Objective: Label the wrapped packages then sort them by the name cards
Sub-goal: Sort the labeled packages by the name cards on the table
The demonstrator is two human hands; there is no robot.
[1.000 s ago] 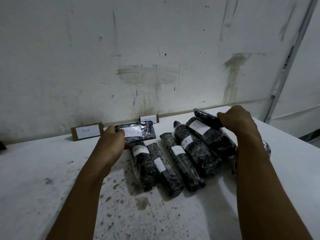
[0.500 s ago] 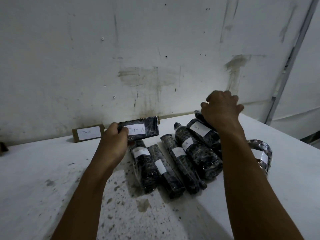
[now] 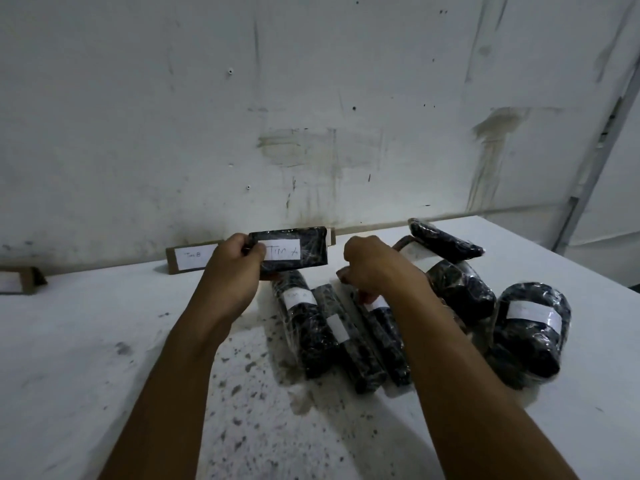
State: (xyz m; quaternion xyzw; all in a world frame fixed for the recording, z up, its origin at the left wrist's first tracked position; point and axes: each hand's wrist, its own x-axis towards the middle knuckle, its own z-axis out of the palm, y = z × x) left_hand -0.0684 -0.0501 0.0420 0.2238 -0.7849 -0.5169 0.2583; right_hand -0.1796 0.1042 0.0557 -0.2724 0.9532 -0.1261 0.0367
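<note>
My left hand (image 3: pixel 232 271) grips the left end of a black wrapped package (image 3: pixel 294 251) and holds it up above the table, its white label reading "Tim A" turned toward me. Several more black wrapped packages with white labels lie side by side below it, such as one (image 3: pixel 301 323) on the left and a fat one (image 3: pixel 530 327) on the right. My right hand (image 3: pixel 374 268) hovers with curled fingers over a middle package (image 3: pixel 388 341); its fingertips are hidden, so a grip cannot be made out. A brown name card "Tim B" (image 3: pixel 194 259) stands against the wall.
Another name card (image 3: pixel 17 280) stands at the far left edge, and the corner of a third card (image 3: pixel 332 235) peeks out behind the held package. The white table (image 3: pixel 104 358) is speckled with dark stains near me. A stained wall closes the back.
My left hand has raised the "Tim A" package and turned its label toward me. My right hand has left the far right package and moved left over the middle of the row.
</note>
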